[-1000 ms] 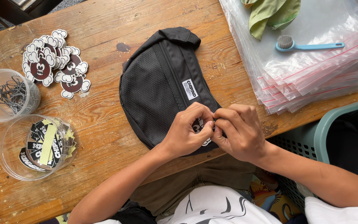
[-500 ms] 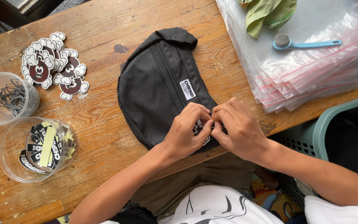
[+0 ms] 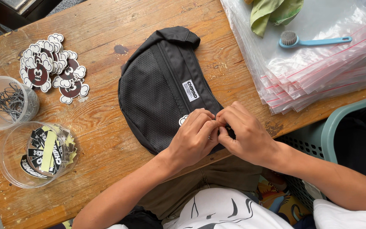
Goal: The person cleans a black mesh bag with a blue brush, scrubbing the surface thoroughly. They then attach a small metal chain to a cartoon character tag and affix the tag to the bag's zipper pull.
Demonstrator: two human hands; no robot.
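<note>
A black waist bag (image 3: 162,87) with a mesh front and a small white label lies on the wooden table (image 3: 106,25). My left hand (image 3: 193,140) and my right hand (image 3: 244,135) meet at the bag's near right end, fingertips pinched together on a small part there. A bit of a white tag (image 3: 183,120) peeks out beside my left fingers. What exactly the fingers pinch is hidden.
A pile of cartoon-shaped stickers (image 3: 51,68) lies at the left. Two clear tubs stand near it, one with thin chains (image 3: 7,101), one with dark tags (image 3: 41,152). A stack of clear zip bags (image 3: 318,63) carries a blue brush (image 3: 312,41) and green cloth (image 3: 272,10). A green basket (image 3: 344,127) sits at right.
Both hands stay pinched at the bag's near end, the fingers shifting slightly. The view has drifted a little; the bag has not moved.
</note>
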